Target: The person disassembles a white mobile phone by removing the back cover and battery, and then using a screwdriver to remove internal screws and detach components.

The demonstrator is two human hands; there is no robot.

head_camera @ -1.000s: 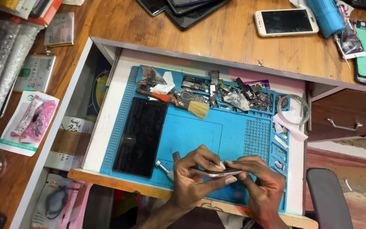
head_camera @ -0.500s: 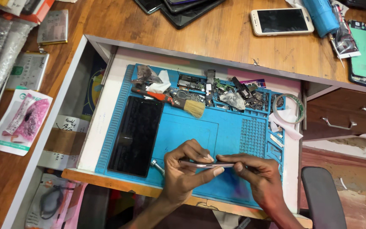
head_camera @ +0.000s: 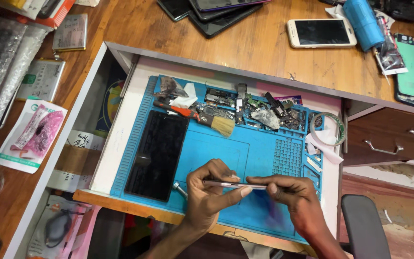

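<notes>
Nearest the camera, the left hand [head_camera: 212, 194] and the right hand [head_camera: 291, 196] share 1 thin, pale metallic phone frame [head_camera: 233, 184], held edge-up between them just above the blue silicone repair mat [head_camera: 245, 148]. The left fingers curl closed around its near end, the thumb pressing along the edge, while the right fingers pinch the far end shut; gripping both ends probably keeps the slim piece steady and its side edge turned up to the eye. Just left lies a black glass phone screen [head_camera: 158, 154], flat on the mat, likely so it cannot slide. Beyond, a wooden-handled brush [head_camera: 202, 118] rests beside loose small parts [head_camera: 264, 112] gathered along the mat's far trays. Farther still, a white smartphone [head_camera: 322, 32] lies on the wooden desk [head_camera: 245, 48].
</notes>
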